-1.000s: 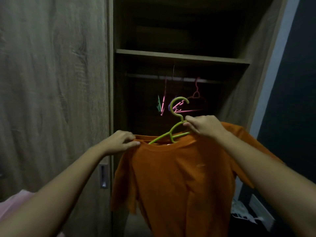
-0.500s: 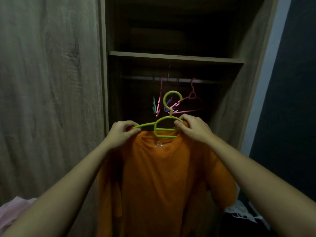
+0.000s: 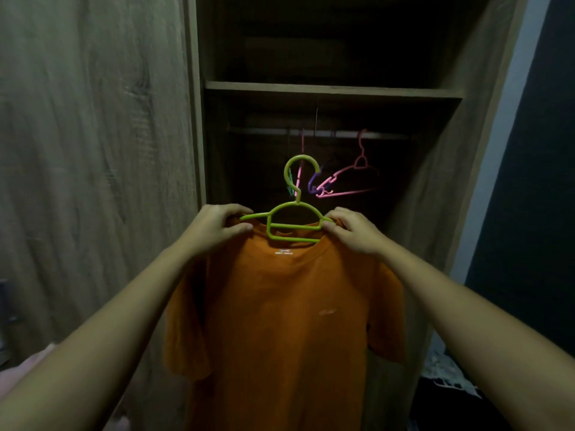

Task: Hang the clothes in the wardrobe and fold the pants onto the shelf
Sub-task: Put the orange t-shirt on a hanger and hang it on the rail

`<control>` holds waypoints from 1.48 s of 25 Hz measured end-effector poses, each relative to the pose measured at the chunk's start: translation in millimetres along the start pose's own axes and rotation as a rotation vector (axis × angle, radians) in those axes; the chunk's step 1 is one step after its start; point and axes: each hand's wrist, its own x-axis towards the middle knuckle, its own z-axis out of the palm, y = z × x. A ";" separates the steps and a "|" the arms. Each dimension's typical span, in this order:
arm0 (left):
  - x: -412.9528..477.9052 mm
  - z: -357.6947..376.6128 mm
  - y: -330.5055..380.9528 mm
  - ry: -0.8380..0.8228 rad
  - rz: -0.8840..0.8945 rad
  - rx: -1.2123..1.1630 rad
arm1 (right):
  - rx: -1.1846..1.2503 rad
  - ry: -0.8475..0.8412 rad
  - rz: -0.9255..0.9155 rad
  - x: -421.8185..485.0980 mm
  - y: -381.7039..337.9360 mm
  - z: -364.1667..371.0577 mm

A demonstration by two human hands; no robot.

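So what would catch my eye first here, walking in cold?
The bright orange T-shirt fills the middle, hung on a lime-green hanger that the left hand and right hand pinch at its shoulders. Behind, in the dark open wardrobe, a pink hanger dangles from the rail.

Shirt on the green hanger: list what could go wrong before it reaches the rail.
1. The shirt may slip off the hanger: the left hand and right hand pinch only its shoulders.
2. The hook could snag the pink hanger crowding the rail, perhaps knocking it down.
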 end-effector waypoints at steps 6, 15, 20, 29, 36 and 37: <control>3.3 -22.4 -4.3 0.087 0.009 -0.134 | 0.029 0.142 0.132 -5.4 15.9 -12.8; 1.3 -38.2 -28.6 0.078 -0.089 -0.234 | -0.188 0.207 0.212 -26.2 42.5 -17.4; 8.8 -17.3 -14.9 0.025 -0.024 -0.303 | -0.342 0.109 -0.097 2.4 -2.1 -11.2; 2.0 -18.6 -25.4 -0.094 -0.011 -0.235 | -0.120 0.279 -0.103 3.7 1.2 -17.0; 8.9 -4.4 -8.9 -0.057 -0.012 -0.231 | -0.263 0.246 -0.025 19.8 -33.7 -10.7; 7.3 -4.7 -13.1 -0.073 -0.014 -0.206 | -0.243 0.253 0.011 20.6 -33.9 -10.0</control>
